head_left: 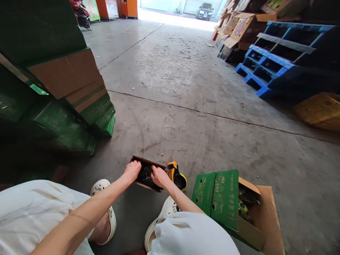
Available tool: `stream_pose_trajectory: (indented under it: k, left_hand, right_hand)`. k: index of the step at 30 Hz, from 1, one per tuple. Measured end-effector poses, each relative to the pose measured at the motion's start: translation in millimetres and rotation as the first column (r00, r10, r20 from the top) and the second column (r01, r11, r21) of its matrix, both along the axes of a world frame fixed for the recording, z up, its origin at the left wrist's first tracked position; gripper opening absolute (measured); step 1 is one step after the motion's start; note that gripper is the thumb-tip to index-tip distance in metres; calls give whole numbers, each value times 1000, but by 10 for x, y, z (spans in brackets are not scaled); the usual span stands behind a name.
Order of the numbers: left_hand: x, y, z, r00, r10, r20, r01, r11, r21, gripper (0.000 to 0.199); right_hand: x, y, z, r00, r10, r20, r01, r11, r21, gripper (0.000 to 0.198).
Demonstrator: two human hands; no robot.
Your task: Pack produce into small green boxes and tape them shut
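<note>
On the floor between my feet sits a small, narrow cardboard box point(148, 186), open at the top. Dark, shiny contents point(145, 173) lie inside it, too dim to name. My left hand point(132, 170) is at the box's left end, fingers curled down over the inside; whatever they grip is hidden. Reaching in from the right, my right hand point(158, 176) has its fingers closed and bent down among the contents, their tips out of sight. Right beside the box, close to my right hand, stands a yellow and black tape dispenser point(175, 173).
An open green carton point(216, 198) with dark green items inside stands at lower right. Green cartons point(66, 124) are stacked at left. Blue pallets point(268, 67) and piled cardboard boxes point(239, 30) line the right side. A car point(205, 11) is outside the far opening.
</note>
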State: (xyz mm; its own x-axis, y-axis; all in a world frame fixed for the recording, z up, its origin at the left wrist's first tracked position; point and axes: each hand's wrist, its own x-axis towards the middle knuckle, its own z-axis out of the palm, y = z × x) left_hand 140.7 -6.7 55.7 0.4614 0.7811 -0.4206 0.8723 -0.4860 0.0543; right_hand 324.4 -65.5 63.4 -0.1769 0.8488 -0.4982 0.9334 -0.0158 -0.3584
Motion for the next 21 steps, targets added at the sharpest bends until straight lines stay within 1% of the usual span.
stream_pose_trajectory:
  k: [1,3,5,8,11,13,16,18,21]
  left_hand:
    - [7,-6,-4,1000,-9,3,9,1000,5,35]
    - [22,-12,-6,1000,-29,9,29,1000,13,39]
    - [27,0,-1,999,-49,9,49,999,9,42]
    - [4,46,13,997,-73,9,73,997,-2,38]
    - [-29,70,19,996,-83,25,83,997,2,36]
    - [-37,46,8,996,-78,38,77,997,14,46]
    - [-23,-34,-35,998,-47,34,46,999,14,63]
    - [-13,-75,-74,1000,-18,20,18,1000,-16,65]
    - [-24,-74,-134,1000,8,24,-6,998,-63,65]
  right_hand:
    - [-12,-6,13,1000,-15,21,15,1000,3,54]
    - [-41,-9,32,997,3,75,-3,1000,-9,69]
    - [-70,3,36,993,24,116,-21,999,-25,73]
    - [-96,20,16,990,-4,140,7,1000,-25,68]
    - [-95,4,-8,989,-42,140,42,999,3,69]
    - [-84,-22,-7,988,-60,141,56,998,32,66]
    - [-72,-64,24,986,-83,145,76,996,51,48]
    - [-74,-85,50,984,-92,153,85,995,50,39]
    - [-88,-93,62,982,-92,163,86,995,46,39]
